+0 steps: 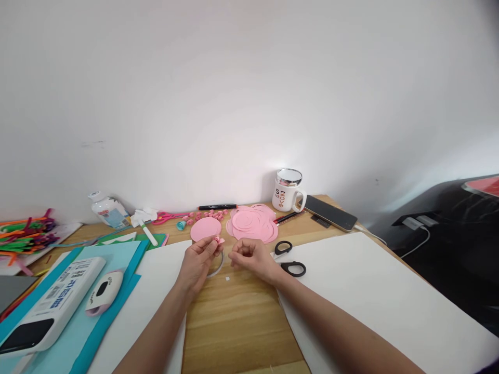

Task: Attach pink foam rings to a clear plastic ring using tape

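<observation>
Beyond the hands, near the wall, a glossy white mug (284, 196) stands upright, its silvery rim catching the light and its handle turned to the right; what it holds is hidden. Farther left a white plastic bottle (111, 210) with a printed label appears tilted, its contents also impossible to tell. Close by, a small teal cone (181, 226) lies beside a scatter of little pink rolls (210, 214). The pink paper piece (219, 240), small and curled, is at the fingertips of the left hand (198, 259), pinched between thumb and forefinger above the table. Just to its right, the right hand (252, 258) has its fingers curled in toward the thumb; whether they meet or grip anything I cannot tell. Smooth pink paper rounds lie behind them: a flat disc (206, 229) on the left and an overlapping pile (253, 221), some cut with curving lines, on the right. A grey ring (218, 267) shows partly behind the left hand, with a tiny white scrap (227, 279) near it on the grained wooden table (241, 322). Black-handled scissors (296, 268) lie by the right wrist, their loops partly over a broad, matte white sheet (358, 280). At far left, fuzzy, many-coloured pipe cleaners (27, 236) lie bunched.
</observation>
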A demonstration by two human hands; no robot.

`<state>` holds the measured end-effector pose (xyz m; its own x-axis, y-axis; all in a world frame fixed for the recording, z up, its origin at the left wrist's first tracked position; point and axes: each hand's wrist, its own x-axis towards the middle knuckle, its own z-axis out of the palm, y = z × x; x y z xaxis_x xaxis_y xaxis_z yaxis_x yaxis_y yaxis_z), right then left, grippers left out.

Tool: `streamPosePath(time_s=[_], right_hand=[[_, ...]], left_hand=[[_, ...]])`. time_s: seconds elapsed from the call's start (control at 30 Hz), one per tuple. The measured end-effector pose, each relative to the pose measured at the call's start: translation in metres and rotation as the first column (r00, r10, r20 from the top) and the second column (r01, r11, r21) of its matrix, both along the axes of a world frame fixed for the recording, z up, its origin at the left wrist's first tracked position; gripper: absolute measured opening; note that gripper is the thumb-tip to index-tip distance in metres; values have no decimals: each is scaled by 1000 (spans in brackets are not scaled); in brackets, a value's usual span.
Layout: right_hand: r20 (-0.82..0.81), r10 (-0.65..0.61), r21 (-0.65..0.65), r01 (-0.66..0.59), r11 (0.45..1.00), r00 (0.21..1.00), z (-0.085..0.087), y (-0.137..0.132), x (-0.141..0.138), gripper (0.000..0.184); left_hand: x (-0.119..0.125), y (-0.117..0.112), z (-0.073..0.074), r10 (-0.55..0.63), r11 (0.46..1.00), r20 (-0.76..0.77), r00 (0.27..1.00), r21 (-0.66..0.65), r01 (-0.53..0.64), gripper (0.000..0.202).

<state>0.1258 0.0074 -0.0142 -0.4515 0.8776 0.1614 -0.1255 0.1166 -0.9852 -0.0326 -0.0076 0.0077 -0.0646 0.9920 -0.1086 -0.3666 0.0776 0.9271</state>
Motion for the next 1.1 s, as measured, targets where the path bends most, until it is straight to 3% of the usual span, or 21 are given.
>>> streamPosePath(time_s=[0.13, 0.33, 0.77, 1.03, 1.1], right_hand=[[-29, -183, 132, 186, 974, 983, -3, 1, -1, 26], [36, -244, 387, 211, 898, 969, -5, 1, -1, 11], [89, -308, 537, 215, 816, 947, -5, 1, 0, 10], [52, -408, 683, 266, 680, 911, -10, 0, -2, 10], [53, -421, 687, 273, 673, 906, -10, -1, -2, 9]], left_hand=[[3, -4, 1, -96, 995, -13, 995, -33, 96, 24], [6, -7, 3, -161, 986, -47, 986, -54, 158, 25], [5, -6, -2, -216, 976, -69, 974, -45, 214, 23], [6, -7, 1, -232, 973, -136, 963, -50, 227, 21], [6, -7, 2, -241, 971, -148, 959, -46, 237, 21]])
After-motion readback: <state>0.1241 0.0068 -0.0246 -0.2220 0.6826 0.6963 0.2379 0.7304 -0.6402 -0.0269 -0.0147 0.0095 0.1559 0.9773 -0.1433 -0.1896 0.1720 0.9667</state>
